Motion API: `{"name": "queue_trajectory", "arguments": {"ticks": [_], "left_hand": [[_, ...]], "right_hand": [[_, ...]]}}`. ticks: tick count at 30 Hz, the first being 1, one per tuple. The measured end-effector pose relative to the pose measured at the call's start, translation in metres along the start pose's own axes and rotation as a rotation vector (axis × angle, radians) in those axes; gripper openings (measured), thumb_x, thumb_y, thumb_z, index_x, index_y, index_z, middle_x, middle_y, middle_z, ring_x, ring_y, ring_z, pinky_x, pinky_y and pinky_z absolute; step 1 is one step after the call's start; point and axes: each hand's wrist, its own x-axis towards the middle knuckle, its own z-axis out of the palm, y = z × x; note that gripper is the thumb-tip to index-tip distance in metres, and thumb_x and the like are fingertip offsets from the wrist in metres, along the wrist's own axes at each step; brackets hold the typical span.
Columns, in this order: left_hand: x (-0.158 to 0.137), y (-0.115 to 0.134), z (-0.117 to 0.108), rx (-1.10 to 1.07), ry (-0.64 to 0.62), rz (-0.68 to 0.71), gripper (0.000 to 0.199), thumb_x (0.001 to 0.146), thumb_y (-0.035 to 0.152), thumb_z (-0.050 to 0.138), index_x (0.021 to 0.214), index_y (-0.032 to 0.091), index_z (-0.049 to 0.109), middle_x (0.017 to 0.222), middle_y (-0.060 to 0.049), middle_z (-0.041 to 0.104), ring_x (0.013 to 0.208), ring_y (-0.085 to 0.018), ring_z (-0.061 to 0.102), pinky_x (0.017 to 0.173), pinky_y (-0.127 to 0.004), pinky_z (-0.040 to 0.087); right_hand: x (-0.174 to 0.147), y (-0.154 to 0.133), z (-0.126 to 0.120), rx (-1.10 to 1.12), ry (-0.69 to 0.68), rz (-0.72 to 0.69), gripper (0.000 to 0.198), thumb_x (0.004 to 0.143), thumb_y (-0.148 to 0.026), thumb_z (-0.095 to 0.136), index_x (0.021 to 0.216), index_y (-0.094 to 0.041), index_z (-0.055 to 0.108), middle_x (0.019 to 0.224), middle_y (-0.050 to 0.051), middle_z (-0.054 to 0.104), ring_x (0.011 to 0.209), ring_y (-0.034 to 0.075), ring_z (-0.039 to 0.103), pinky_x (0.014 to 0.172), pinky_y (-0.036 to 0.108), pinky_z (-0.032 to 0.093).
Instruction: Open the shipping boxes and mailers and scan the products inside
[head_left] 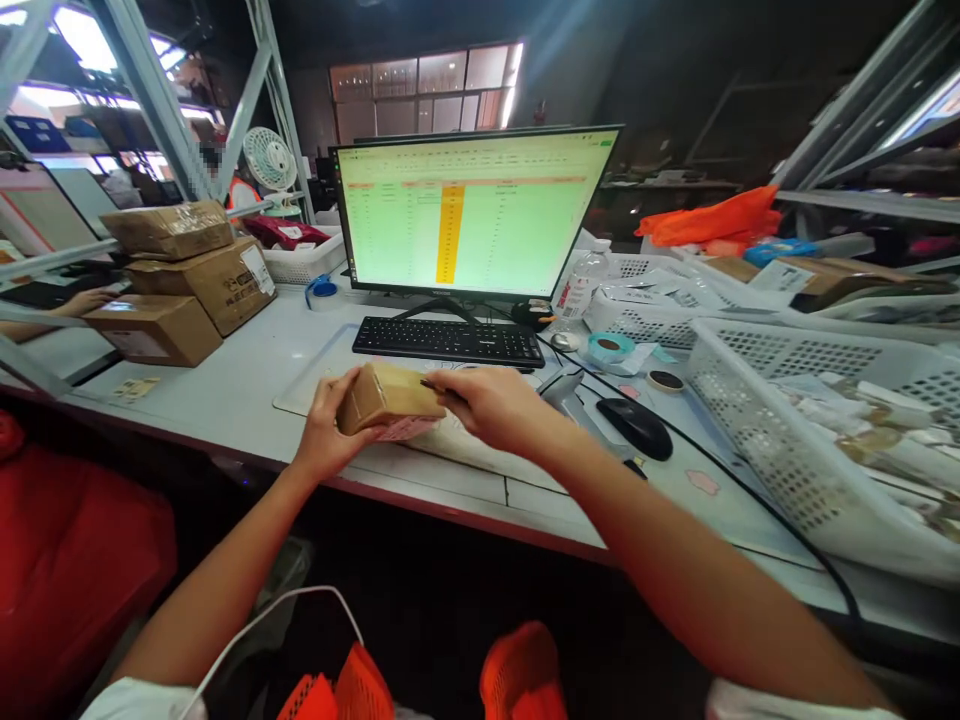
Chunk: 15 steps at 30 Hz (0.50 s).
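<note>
A small brown cardboard box [401,388] is held tilted over the front of the desk. My left hand [330,415] grips its left end, thumb below and fingers behind. At the box's upper right, my right hand [487,402] is closed around a thin dark tool [427,383]. Only the tip of that tool shows, close to or touching the box top, so its kind is unclear. A pinkish label shows along the lower front face of the box. Just behind the box lies a black keyboard [450,341].
A monitor [480,220] showing a spreadsheet stands at the back. Cardboard boxes [199,285] are stacked left. To the right are a black mouse [636,428], a grey handheld scanner [577,400], tape rolls [609,348] and a white basket [780,440] of packages. Another person's hand [88,300] shows far left.
</note>
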Motion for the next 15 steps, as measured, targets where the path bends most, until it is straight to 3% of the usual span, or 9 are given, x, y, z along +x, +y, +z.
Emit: {"name": "queue_trajectory", "arguments": {"ticks": [7,15], "left_hand": [[-0.005,-0.036,0.010,-0.239,-0.034,-0.038,0.088,0.076,0.057,0.083,0.152,0.031,0.046,0.130,-0.009,0.054,0.125,-0.030,0.053,0.108,-0.046,0.046],[-0.009,-0.042,0.006,-0.311,-0.078,-0.044,0.090,0.075,0.051,0.086,0.153,0.034,0.045,0.136,-0.009,0.052,0.130,-0.031,0.049,0.109,-0.046,0.046]], "right_hand": [[0.034,-0.015,-0.024,-0.138,-0.116,-0.153,0.029,0.100,-0.025,0.049,0.121,-0.028,0.069,0.109,0.006,0.075,0.090,0.021,0.066,0.063,0.029,0.026],[0.063,-0.047,-0.032,-0.244,-0.203,-0.253,0.028,0.096,-0.024,0.055,0.121,-0.022,0.069,0.090,0.011,0.072,0.080,0.022,0.065,0.064,0.030,0.027]]}}
